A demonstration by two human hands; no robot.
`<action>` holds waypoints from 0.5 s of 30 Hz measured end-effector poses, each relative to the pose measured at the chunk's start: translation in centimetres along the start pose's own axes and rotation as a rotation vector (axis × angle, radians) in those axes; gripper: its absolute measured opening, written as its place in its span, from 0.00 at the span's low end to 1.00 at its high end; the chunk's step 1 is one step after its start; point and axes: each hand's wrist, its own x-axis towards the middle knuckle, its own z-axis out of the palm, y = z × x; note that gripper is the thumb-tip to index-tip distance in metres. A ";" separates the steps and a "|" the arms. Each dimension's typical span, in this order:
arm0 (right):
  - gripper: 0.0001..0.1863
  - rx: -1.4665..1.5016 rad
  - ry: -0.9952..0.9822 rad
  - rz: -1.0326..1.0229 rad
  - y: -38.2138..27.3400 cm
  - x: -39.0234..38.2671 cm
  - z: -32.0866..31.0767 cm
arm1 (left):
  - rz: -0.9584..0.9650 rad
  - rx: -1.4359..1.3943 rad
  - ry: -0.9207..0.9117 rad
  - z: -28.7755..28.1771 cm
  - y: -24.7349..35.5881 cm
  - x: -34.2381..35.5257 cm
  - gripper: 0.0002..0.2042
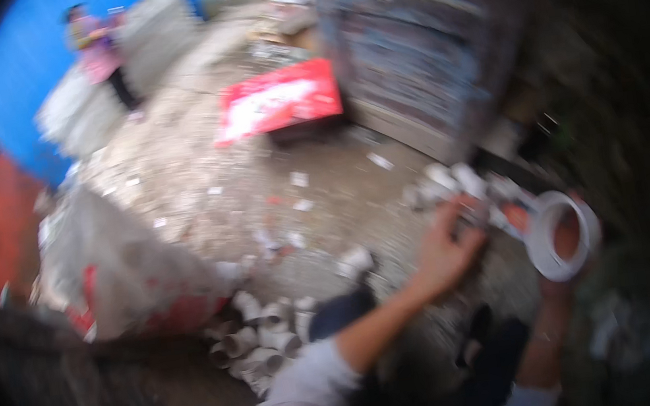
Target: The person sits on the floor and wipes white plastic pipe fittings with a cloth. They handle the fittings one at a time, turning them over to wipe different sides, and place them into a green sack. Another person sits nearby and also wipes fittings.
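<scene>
This is looking like an outdoor work yard for plumbing parts or scrap sorting. Loose white pipe fittings [256,337] are lying in a heap on bare, littered dirt ground [200,178], with a bulging sack [118,269] slumping beside them. A blue wall [31,52] and a weathered metal door [404,55] are closing it in

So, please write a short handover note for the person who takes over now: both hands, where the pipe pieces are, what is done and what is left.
Left hand: open, reaching to the white pipe fittings by the wall.
Right hand: holds a large white ring-shaped fitting.
Another pile of white elbow fittings lies on the ground beside a white sack.
Done: one fitting is in hand.
Left: both piles are still on the ground. The picture is blurred, so finer detail cannot be told.
</scene>
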 end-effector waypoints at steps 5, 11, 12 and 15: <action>0.29 0.164 0.117 0.192 0.7 -0.2 2.6 | 0.076 -0.232 -0.122 -0.5 2.5 -1.2 0.15; 0.28 0.181 -0.068 0.307 -0.2 -1.6 1.9 | 0.865 0.538 0.057 1.0 3.4 -1.8 0.16; 0.28 0.178 -0.098 0.329 0.2 -1.7 1.7 | 0.820 0.582 0.021 0.9 3.3 -2.2 0.16; 0.29 0.121 -0.057 0.316 0.9 -2.1 1.6 | 0.696 0.617 -0.055 1.0 3.0 -3.0 0.11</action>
